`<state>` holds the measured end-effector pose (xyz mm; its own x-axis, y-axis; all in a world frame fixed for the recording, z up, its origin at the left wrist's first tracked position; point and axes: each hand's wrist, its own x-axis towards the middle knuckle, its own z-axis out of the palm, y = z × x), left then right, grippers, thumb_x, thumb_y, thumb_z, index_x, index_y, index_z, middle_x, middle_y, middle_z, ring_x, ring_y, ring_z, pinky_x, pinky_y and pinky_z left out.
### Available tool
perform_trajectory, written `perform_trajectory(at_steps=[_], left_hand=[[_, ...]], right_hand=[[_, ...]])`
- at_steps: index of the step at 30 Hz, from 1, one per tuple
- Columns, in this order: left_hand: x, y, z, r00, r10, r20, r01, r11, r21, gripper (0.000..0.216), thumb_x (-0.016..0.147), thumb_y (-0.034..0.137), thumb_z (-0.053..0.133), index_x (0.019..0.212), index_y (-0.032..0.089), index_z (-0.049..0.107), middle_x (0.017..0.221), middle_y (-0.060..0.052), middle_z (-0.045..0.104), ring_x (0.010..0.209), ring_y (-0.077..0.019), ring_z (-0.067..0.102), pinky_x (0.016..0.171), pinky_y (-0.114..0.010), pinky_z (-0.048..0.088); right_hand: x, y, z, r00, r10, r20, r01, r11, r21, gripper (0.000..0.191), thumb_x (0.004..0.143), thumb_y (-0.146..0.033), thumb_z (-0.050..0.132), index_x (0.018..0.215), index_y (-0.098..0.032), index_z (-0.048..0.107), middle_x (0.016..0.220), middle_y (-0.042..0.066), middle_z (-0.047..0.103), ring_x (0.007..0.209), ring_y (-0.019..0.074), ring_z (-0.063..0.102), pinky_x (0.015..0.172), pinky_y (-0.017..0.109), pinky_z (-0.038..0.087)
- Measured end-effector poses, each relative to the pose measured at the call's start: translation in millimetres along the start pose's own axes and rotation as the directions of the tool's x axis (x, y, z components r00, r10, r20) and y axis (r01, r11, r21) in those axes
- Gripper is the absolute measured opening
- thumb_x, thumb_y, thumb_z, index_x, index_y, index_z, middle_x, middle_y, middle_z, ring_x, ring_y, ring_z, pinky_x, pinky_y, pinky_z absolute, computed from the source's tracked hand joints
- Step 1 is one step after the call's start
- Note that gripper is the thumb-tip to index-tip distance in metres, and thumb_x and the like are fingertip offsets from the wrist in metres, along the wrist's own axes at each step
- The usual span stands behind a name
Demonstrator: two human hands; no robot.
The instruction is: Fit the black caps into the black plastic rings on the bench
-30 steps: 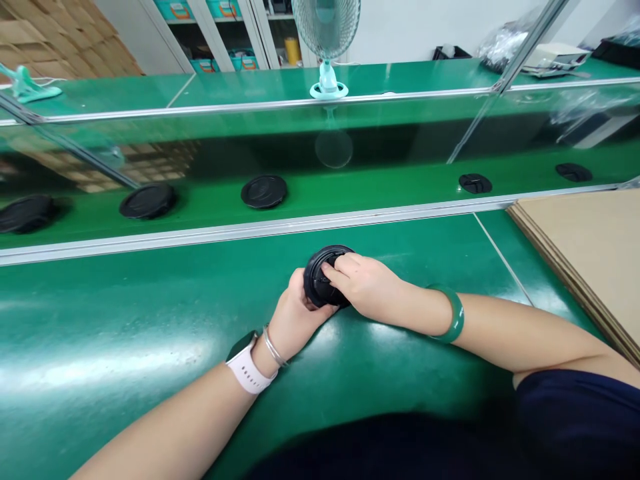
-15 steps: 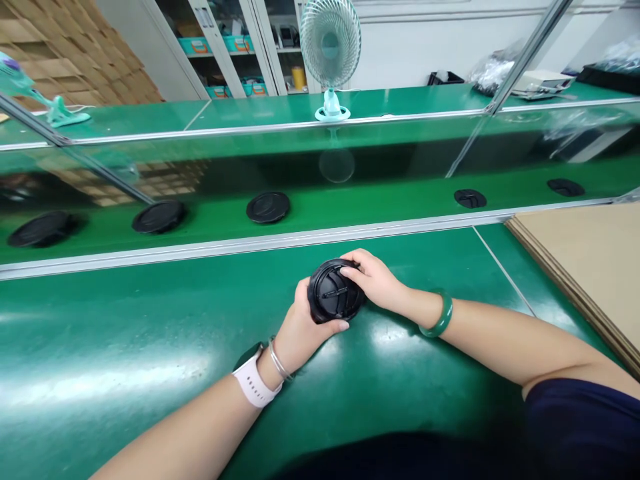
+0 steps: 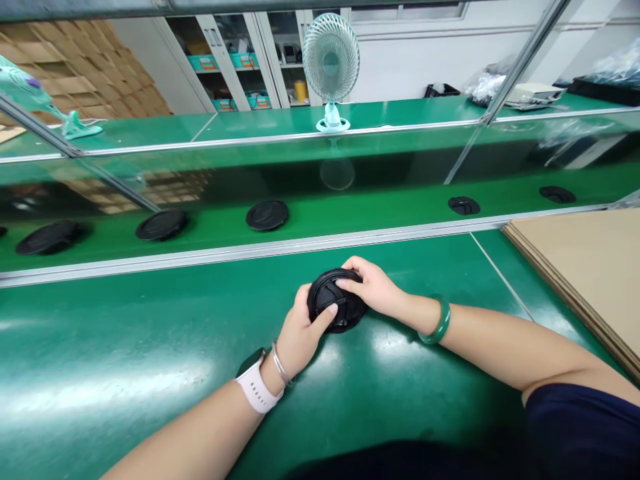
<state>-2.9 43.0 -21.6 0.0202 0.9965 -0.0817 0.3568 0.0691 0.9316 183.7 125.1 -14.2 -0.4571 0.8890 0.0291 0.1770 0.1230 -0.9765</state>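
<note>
Between my two hands is a round black plastic part [image 3: 325, 293], like a vent cover with a raised ring and crossing bars. My left hand [image 3: 303, 327] grips its left side, the thumb pressing on the face near the middle. At the upper right edge my right hand [image 3: 373, 287] is closed on the same part, its thumb resting on the face and the fingers behind the rim. The underside of the part is hidden. It is held over the green tabletop [image 3: 165, 347].
Beyond a metal rail [image 3: 280, 249] runs a green conveyor belt [image 3: 370, 213] with several similar black discs, one of them a disc [image 3: 267, 215] straight ahead. Flat cardboard sheets [image 3: 580, 260] are stacked at the right. A fan [image 3: 331, 60] stands on the far bench.
My left thumb has moved from the part's lower rim up onto its face. The view has tilted slightly upward. The left-hand discs appear slightly further right, the right-hand ones further left.
</note>
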Motion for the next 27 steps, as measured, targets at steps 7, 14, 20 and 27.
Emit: perform_trajectory(at_steps=[7,14,20,27], left_hand=[[-0.4,0.8,-0.3,1.000,0.002,0.021,-0.002,1.000,-0.021,0.044,0.090,0.046,0.060,0.123,0.020,0.048,0.121,-0.008,0.063,0.113,-0.0245,0.059,0.100,-0.041,0.045],[-0.5,0.3,0.1,1.000,-0.010,0.017,0.011,0.998,-0.064,0.038,0.091,0.042,0.059,0.121,0.020,0.049,0.119,-0.006,0.064,0.112,-0.0243,0.060,0.099,-0.041,0.046],[1.1,-0.5,3.5,1.000,-0.015,-0.004,0.015,0.996,-0.087,0.040,0.089,0.042,0.061,0.119,0.020,0.049,0.117,-0.008,0.064,0.110,-0.0254,0.062,0.100,-0.044,0.047],[-0.5,7.4,8.3,0.987,-0.092,0.128,0.136,0.909,-0.394,0.070,0.091,0.049,0.057,0.143,0.024,0.018,0.115,-0.011,0.066,0.081,-0.0208,0.073,0.071,-0.037,0.058]], right_hand=[[0.2,-7.8,-16.3,0.946,0.039,0.322,-0.071,0.993,0.089,0.052,0.070,-0.032,0.086,0.112,-0.016,0.060,0.110,0.005,0.066,0.104,0.0243,0.062,0.092,0.037,0.049],[-2.9,-4.1,-10.2,0.975,0.013,0.223,-0.017,1.000,0.015,0.046,0.070,-0.032,0.086,0.107,-0.017,0.063,0.105,0.005,0.067,0.099,0.0248,0.063,0.089,0.038,0.051],[0.1,-5.1,-9.2,0.971,0.053,0.231,-0.062,0.998,0.032,0.041,0.067,-0.029,0.086,0.098,-0.016,0.063,0.098,0.004,0.068,0.094,0.0239,0.064,0.085,0.036,0.052],[53.5,0.7,-62.0,0.946,-0.270,-0.180,0.190,0.910,-0.368,0.044,0.083,-0.033,0.073,0.122,-0.017,0.062,0.119,0.010,0.065,0.116,0.0284,0.058,0.104,0.047,0.043]])
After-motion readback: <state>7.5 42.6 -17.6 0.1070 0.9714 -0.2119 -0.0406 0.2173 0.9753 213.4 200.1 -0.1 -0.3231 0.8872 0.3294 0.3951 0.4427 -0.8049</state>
